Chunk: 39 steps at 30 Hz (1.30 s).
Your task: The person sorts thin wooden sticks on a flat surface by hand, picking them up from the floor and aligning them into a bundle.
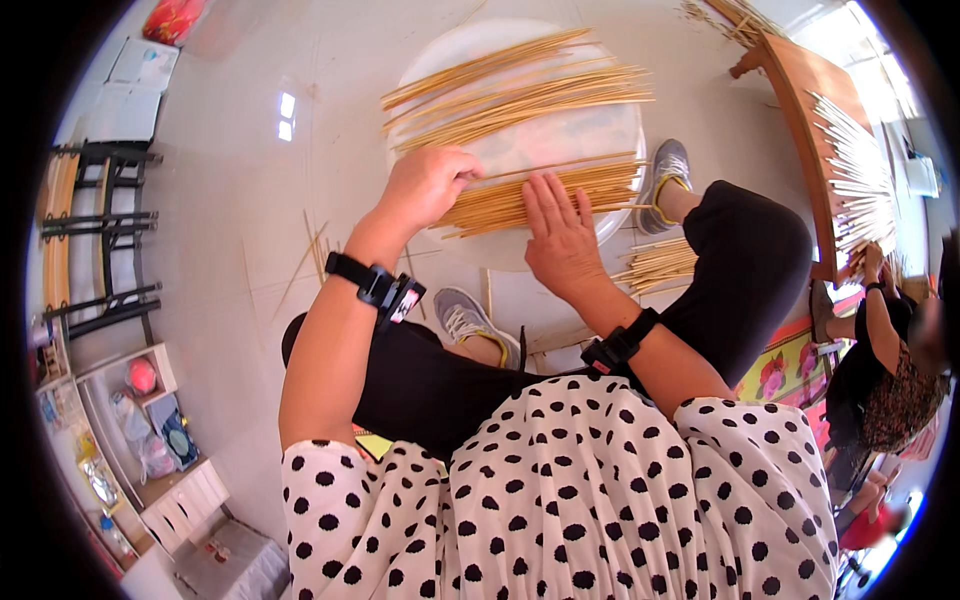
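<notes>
Nearest the camera is a white polka-dot garment (580,500), with black trousers and grey sneakers (470,322) below it. At about twelve o'clock from the lap, both hands rest on a near bundle of thin tan bamboo sticks (590,190) lying on a round pale tabletop (620,130). The left hand (428,185) is curled, fingers bent down onto the bundle's left end; whether it grips any stick I cannot tell. The right hand (560,232) lies flat, fingers straight and close together, pressing the sticks. This bundle looks roughly gathered. Farther off, at twelve o'clock, a looser fan of sticks (510,95) lies spread and seems unsorted. At two o'clock, a second person (880,370) sits by a wooden rack of pale sticks (850,170).
</notes>
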Tool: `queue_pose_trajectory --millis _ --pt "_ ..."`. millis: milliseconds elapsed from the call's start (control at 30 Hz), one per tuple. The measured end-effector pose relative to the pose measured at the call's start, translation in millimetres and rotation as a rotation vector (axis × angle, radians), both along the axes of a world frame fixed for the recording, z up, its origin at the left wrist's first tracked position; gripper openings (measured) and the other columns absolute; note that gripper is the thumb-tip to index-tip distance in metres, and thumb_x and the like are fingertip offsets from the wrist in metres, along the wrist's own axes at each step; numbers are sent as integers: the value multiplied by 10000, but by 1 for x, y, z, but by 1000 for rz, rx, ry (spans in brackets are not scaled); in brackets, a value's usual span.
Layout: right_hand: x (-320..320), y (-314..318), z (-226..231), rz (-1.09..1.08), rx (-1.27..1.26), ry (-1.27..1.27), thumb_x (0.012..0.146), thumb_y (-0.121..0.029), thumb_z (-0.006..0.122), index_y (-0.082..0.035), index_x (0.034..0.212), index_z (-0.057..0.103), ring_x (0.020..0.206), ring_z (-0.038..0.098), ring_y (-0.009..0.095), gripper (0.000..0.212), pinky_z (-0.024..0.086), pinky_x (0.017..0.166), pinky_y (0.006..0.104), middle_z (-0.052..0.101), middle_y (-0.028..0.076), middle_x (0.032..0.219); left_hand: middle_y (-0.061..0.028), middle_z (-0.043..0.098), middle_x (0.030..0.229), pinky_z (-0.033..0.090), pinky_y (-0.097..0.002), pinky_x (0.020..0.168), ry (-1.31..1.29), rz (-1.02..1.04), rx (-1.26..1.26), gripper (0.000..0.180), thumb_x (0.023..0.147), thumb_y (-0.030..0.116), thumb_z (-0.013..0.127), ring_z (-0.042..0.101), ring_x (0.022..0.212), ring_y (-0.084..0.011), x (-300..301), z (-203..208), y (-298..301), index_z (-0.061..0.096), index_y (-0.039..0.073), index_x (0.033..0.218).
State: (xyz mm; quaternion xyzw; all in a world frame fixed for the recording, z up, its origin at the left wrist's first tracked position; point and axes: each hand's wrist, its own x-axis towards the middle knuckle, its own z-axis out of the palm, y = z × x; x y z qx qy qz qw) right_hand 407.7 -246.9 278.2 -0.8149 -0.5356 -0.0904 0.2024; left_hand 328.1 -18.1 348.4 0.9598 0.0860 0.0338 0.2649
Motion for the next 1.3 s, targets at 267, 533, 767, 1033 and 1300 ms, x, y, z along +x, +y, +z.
queue_pose_trajectory --millis 267,533,767,1033,1300 --pt "-1 0 0 -7 -16 -9 809 -68 571 -11 1457 489 1466 397 259 655 247 1190 523 450 106 1560 -102 720 954 547 -352 817 179 -16 -140 211 893 -33 609 697 916 -265 6 1 22 757 46 1021" --pt "1 -3 -4 -3 -60 -27 757 -108 671 -14 1502 419 1492 348 268 792 213 1199 529 390 118 1597 -109 716 981 540 -354 821 89 -38 -220 185 903 -3 630 687 918 -255 11 8 26 749 29 1041" --pt "0 1 -2 -4 -15 -18 822 -84 562 5 1437 513 1467 390 279 623 239 1188 534 448 136 1555 -119 716 953 539 -395 760 59 -100 -83 140 852 25 678 685 883 -314 19 5 -8 742 38 976" --pt "1 -1 0 4 -46 17 832 -83 566 2 1463 481 1484 361 279 642 221 1205 528 426 135 1570 -108 707 925 540 -413 745 -25 -74 -21 145 839 4 671 683 854 -326 24 -7 -16 751 65 943" --pt "-1 -1 1 5 -48 34 833 -80 564 4 1472 470 1490 353 274 652 220 1206 525 410 137 1579 -73 693 871 540 -422 702 -61 -83 -48 201 767 -47 657 675 837 -318 25 -7 -19 742 101 874"
